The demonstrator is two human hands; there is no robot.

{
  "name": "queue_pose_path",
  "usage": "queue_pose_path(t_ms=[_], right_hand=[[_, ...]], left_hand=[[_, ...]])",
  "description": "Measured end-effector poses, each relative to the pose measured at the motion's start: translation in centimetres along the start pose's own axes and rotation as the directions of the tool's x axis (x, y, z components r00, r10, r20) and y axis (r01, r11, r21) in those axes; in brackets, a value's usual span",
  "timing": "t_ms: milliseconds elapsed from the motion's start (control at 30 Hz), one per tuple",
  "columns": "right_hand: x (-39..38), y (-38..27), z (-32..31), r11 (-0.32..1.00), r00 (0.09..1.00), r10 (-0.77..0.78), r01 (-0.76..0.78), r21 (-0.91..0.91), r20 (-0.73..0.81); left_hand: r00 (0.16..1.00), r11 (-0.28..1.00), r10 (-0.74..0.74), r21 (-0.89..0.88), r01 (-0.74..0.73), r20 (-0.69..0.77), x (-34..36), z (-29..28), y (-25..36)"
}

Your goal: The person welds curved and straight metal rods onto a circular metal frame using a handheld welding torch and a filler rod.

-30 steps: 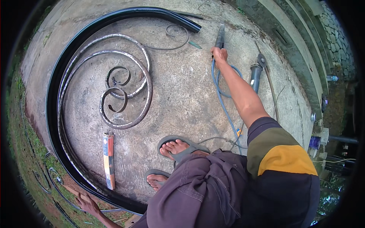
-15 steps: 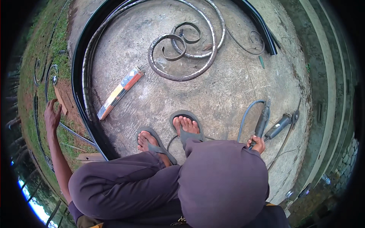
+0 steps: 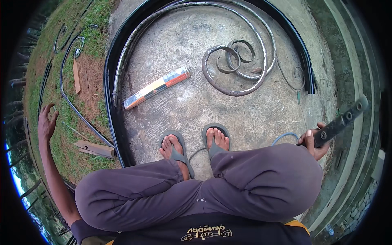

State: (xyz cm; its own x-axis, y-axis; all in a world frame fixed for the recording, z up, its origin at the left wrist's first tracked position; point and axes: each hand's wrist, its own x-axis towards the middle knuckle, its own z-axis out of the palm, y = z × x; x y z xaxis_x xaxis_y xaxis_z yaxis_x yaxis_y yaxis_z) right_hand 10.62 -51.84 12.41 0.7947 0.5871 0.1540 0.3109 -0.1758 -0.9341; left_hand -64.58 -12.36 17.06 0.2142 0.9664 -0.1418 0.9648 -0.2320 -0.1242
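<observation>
My right hand (image 3: pixel 313 145) grips a black welding electrode holder (image 3: pixel 337 124) by its near end, beyond my right knee. The holder tilts up and to the right, with round screw recesses along its face. A blue cable (image 3: pixel 286 135) curves on the concrete beside that hand and partly disappears behind my knee. Out to the left, over the grass, my left hand (image 3: pixel 47 122) is raised with fingers apart and nothing in it. On the concrete ahead of my feet lies an orange, white and blue packet (image 3: pixel 157 87). Right of it rests a scrolled metal bar (image 3: pixel 208 77).
Long black channel lengths (image 3: pixel 109 90) arch around the concrete slab (image 3: pixel 175 45). Wooden pieces (image 3: pixel 96 149) and black tubing (image 3: pixel 63 83) lie on the left grass. Stepped concrete ledges (image 3: pixel 351 61) run along the right. A thin wire (image 3: pixel 288 79) curls near the channel's right end.
My right hand has lifted the electrode holder off the concrete, up and to the right. My right knee has swung outward, and the view has shifted. The left hand stays over the grass.
</observation>
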Motion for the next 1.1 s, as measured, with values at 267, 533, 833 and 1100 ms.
queue_pose_path(t_ms=[267, 533, 833, 1100], right_hand=[[-4.1, 5.6, 17.0, 0.957, 0.456, 0.14, 0.165, -0.239, 0.879], [-7.1, 11.6, 24.1, 0.568, 0.155, -0.179, 0.822, -0.026, 0.972], [-3.9, 10.1, 22.0, 0.588, 0.098, -0.17, 0.809, 0.021, 0.981], [3.5, 11.6, 21.6, 0.608, 0.847, -0.185, 0.497, -0.619, 0.498]], left_hand=[[0.998, 0.997, 0.055, 0.048, -0.055, -0.006, -2.2, -4.0, 5.4], [0.946, 0.945, 0.316, 0.118, -0.306, -0.078, 7.1, -1.9, 13.8], [0.78, 0.875, 0.483, 0.195, -0.443, -0.398, 17.7, 11.2, 22.8], [0.924, 0.93, 0.361, -0.027, -0.367, -0.127, 21.1, 14.9, 25.6]])
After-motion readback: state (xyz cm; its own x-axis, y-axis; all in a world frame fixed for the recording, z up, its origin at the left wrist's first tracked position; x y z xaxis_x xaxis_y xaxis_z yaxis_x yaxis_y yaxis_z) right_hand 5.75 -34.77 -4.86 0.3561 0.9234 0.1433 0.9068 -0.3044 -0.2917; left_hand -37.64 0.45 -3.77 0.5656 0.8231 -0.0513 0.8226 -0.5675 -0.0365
